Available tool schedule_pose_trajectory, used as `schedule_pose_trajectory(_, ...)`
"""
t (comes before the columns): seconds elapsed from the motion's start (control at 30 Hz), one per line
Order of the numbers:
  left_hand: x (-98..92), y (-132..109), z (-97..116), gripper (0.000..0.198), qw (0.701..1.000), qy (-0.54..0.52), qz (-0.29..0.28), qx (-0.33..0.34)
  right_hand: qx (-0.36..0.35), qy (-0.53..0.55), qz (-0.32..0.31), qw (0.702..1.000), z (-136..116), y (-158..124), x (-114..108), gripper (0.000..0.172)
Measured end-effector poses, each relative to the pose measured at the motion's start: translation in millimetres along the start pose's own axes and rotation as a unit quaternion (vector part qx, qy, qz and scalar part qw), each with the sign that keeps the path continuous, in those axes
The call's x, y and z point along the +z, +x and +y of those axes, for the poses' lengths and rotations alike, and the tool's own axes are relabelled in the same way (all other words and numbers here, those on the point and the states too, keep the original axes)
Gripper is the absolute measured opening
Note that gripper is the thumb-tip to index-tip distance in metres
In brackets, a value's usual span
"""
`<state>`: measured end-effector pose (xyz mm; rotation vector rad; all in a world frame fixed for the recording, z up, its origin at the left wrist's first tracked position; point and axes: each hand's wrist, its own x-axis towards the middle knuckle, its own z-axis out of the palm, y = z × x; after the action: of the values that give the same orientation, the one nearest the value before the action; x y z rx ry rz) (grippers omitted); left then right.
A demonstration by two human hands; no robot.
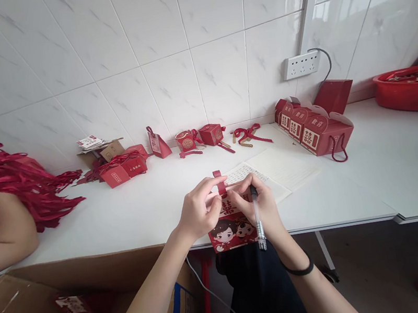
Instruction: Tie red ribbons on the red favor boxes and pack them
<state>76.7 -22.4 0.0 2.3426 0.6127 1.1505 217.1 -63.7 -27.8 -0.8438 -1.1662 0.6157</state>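
Packet point(231, 232), red and cartoon-printed, was pinched near its ribbon loop point(217, 176) by left hand point(198, 210) and right hand point(265, 206) at the front edge of the white table point(131, 216), where the right's tucked pen point(258, 217) might have dropped if those doubly occupied fingers loosened.

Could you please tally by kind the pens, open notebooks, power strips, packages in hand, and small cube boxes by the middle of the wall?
Pen: 1
Open notebook: 1
Power strip: 1
Held package: 1
Small cube boxes: 2
Total: 6
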Motion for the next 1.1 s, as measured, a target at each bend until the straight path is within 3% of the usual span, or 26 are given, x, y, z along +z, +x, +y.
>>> schedule_pose_trajectory(0.4,-2.0,0,-4,0.038,0.999,-0.033,-0.014,-0.026,0.015,-0.004,-0.015,1.000,6,4,-3,0.032)
schedule_pose_trajectory(0.53,-9.8,-4,-5,0.063,0.998,-0.047,-0.017,-0.043,0.012,0.021,-0.026,0.999,5,2,-3,0.032)
schedule_pose_trajectory(0.63,-17.0,-15,-10,0.078,0.992,-0.080,-0.019,-0.095,0.015,0.001,-0.022,1.000,5,1,-5,0.033)
schedule_pose_trajectory(0.73,-20.9,-33,-16,0.051,0.978,-0.077,-0.082,-0.176,0.007,0.008,-0.036,0.999,6,1,-8,0.032)
schedule_pose_trajectory(0.8,-22.5,-43,-17,0.035,0.965,-0.086,-0.095,-0.230,-0.005,0.059,-0.022,0.998,10,3,-12,0.030)
schedule_pose_trajectory(0.87,-25.4,-52,-17,0.034,0.958,-0.100,-0.052,-0.264,-0.003,0.116,0.038,0.993,17,5,-19,0.030)
schedule_pose_trajectory(0.93,-31.2,-58,-16,0.034,0.953,-0.113,0.017,-0.280,0.020,0.096,0.105,0.990,25,7,-29,0.033)
schedule_pose_trajectory(1.0,-40.6,-64,-16,0.032,0.938,-0.137,0.105,-0.300,0.048,-0.032,0.121,0.991,35,7,-41,0.036)
schedule_pose_trajectory(1.1,-59.9,-73,-17,0.029,0.874,-0.217,0.254,-0.353,0.073,-0.252,0.055,0.963,48,3,-57,0.037)
